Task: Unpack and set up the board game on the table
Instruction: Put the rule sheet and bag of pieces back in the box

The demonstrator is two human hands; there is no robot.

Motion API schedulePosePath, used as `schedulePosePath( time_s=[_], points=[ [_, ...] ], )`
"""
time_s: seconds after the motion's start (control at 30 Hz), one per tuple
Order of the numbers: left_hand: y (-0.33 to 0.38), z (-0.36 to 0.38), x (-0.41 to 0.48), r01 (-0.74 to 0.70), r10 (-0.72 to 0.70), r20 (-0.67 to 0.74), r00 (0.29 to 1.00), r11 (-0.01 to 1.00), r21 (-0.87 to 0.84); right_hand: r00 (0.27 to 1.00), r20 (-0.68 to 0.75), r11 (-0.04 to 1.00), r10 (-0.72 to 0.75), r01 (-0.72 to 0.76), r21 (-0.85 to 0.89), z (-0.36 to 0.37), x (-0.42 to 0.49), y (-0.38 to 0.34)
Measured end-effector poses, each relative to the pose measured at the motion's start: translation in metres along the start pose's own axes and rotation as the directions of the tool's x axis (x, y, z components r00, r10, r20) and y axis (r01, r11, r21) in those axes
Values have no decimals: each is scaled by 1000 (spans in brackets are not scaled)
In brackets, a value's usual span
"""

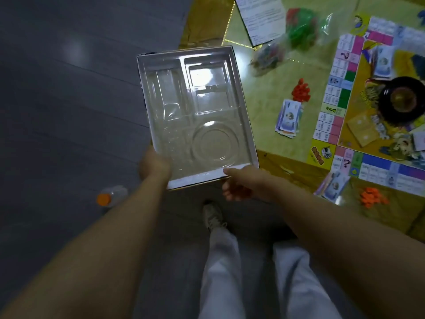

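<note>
While the board [333,88] lies at 3 o'clock, the box [195,179] is gripped by the left hand [154,164] and the right hand [239,185].

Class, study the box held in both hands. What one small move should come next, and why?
Probably set the box aside, clear of the board. Its clear plastic tray shows only empty compartments, while the money stacks, red pieces and orange pieces already lie on the table. Left hand and right hand both grip its near edge.
</note>
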State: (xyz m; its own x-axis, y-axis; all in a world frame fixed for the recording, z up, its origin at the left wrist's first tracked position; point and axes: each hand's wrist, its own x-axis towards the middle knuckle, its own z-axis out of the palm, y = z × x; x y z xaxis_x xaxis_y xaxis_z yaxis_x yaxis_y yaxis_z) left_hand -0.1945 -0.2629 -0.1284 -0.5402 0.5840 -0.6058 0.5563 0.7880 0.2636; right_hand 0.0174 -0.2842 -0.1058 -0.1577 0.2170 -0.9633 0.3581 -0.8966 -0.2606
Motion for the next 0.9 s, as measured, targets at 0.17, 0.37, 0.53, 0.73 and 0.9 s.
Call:
schedulePosePath(
  time_s=[0.17,0.37,0.53,0.73,0.9],
  points=[
    [13,0,16,-51,52,-4,999,995,81,711,-507,873,-487,382,-303,-30,17,-16],
    [41,5,36,-81,81,-5,997,996,41,744,-451,854,-493,315,-414,-45,40,-23],
    [62,5,51,-69,71,-58,996,996,50,737,-464,866,-491,357,-349,-61,51,-45],
    [128,1,53,-114,134,-184,974,987,118,782,-439,896,-442,404,-184,-103,58,-86],
    [225,23,46,-519,527,-99,844,850,95,798,-495,899,-344,432,72,-166,62,-127]
  ],
)
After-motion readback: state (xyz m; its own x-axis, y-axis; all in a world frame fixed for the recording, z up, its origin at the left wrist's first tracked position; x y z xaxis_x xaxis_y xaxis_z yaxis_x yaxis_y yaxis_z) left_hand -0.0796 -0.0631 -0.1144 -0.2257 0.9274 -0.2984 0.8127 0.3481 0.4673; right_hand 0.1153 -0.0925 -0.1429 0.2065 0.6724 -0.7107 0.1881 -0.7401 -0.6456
